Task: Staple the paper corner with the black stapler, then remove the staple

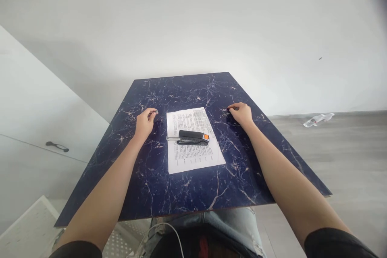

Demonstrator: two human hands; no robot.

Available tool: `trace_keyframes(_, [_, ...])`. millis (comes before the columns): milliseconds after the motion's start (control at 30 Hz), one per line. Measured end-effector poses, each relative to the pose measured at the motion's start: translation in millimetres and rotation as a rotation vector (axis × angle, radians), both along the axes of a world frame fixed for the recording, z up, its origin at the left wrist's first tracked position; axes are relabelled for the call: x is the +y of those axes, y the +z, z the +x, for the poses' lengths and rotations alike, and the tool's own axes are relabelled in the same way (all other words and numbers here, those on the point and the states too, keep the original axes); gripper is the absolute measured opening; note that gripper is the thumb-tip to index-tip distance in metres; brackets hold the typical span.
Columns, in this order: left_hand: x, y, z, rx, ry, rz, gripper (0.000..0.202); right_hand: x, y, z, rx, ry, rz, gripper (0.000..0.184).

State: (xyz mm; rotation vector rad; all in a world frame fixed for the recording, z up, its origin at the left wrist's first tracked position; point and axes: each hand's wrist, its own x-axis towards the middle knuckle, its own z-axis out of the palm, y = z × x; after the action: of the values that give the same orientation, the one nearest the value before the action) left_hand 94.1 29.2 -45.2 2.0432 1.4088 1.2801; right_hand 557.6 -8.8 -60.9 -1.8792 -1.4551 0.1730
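A printed sheet of paper [193, 139] lies in the middle of a dark blue marbled tabletop [187, 193]. A black stapler [192, 137] with an orange end rests across the sheet. My left hand [144, 123] lies on the table left of the paper, fingers curled, and a small grey thing shows at its fingertips. To the right of the paper, my right hand [240, 114] rests knuckles up with its fingers bent onto the tabletop. Neither hand touches the stapler or the sheet.
A white cabinet door with a dark handle [57, 146] stands at the left. On the grey floor at the right lies a crumpled clear plastic bottle [318, 119]. A white wall rises behind the table. My lap in jeans [208, 229] is below the table's front edge.
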Motion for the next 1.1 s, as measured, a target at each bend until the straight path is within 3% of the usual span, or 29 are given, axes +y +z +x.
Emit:
trace_keyframes(133, [-12.8, 8.4, 12.4, -0.233, -0.272, -0.088, 0.035, -1.9, 0.9, -1.6, -0.055, -0.009, 0.068, 0.043])
trace_keyframes(233, [-21.9, 13.3, 17.8, -0.331, -0.406, -0.128, 0.035, -3.8, 1.1, -4.7, -0.039, -0.006, 0.163, 0.039])
trace_keyframes(433, [-33.7, 15.5, 21.1, -0.249, -0.562, -0.271, 0.034, -4.8, 3.4, -13.1, -0.072, 0.127, 0.151, 0.027])
trace_keyframes(567, [-37.4, 15.3, 23.6, -0.266, -0.579, -0.315, 0.032, -12.2, 16.2, -34.4, -0.082, 0.222, 0.235, 0.023])
trace_keyframes(700, [-37.9, 14.7, 24.4, -0.281, -0.581, -0.292, 0.025, -31.7, 33.5, -70.8, -0.107, 0.524, 0.370, 0.024])
trace_keyframes(833, [-37.1, 13.6, 23.1, -0.275, -0.598, -0.339, 0.026, -57.3, 45.0, -106.2, 0.014, 0.790, 0.427, 0.024])
trace_keyframes(933, [-36.2, 12.8, 22.8, -0.282, -0.599, -0.361, 0.025, -72.6, 48.9, -126.5, 0.057, 1.005, 0.341, 0.023])
trace_keyframes(1000, [-36.1, 12.7, 23.1, -0.282, -0.587, -0.362, 0.026, -78.6, 49.3, -135.6, 0.029, 1.116, 0.245, 0.035])
trace_keyframes(1100, [-37.1, 13.9, 24.4, -0.253, -0.589, -0.343, 0.027, -81.7, 46.7, -140.5, -0.061, 1.117, 0.117, 0.048])
